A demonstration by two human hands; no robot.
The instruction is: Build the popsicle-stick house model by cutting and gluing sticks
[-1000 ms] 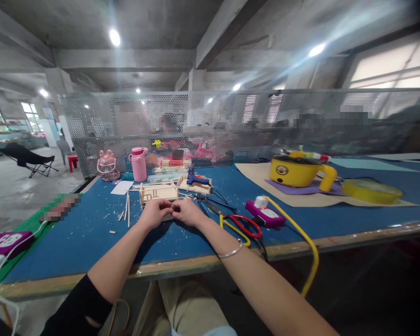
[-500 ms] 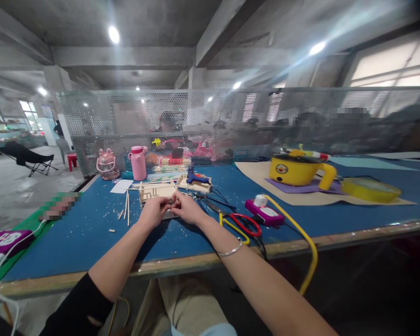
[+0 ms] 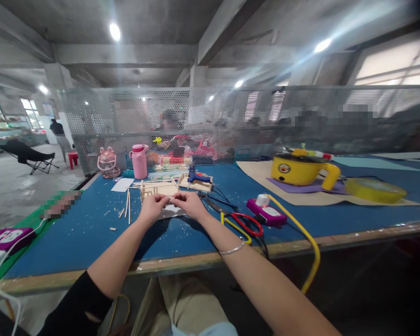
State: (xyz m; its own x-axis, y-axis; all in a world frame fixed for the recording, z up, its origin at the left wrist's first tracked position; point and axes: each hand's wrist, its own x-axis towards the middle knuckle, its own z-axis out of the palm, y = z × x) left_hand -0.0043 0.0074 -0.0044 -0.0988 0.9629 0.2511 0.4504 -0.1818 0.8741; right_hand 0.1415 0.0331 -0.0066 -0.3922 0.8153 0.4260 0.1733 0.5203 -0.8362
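Note:
My left hand point(image 3: 153, 206) and my right hand point(image 3: 190, 204) meet over the blue table point(image 3: 91, 238), both pinching a thin light wooden stick point(image 3: 171, 199) held level between their fingertips. A white scrap of paper point(image 3: 172, 210) lies on the table just under the hands. Right behind them stands a small frame model built of wooden sticks point(image 3: 157, 189). Loose sticks point(image 3: 128, 204) and wood chips lie to the left of my left hand.
A blue glue gun point(image 3: 197, 178) rests on a wooden piece behind the model. Red and yellow scissors point(image 3: 243, 224), a purple power strip point(image 3: 266, 213) with yellow cable, a yellow pot point(image 3: 299, 170), a pink bottle point(image 3: 139, 161) and a mesh divider point(image 3: 231, 121) surround the area.
Both hands have lifted slightly and moved away from me, from resting close together on the table to holding the stick up between the fingertips. The paper scrap now shows beneath them.

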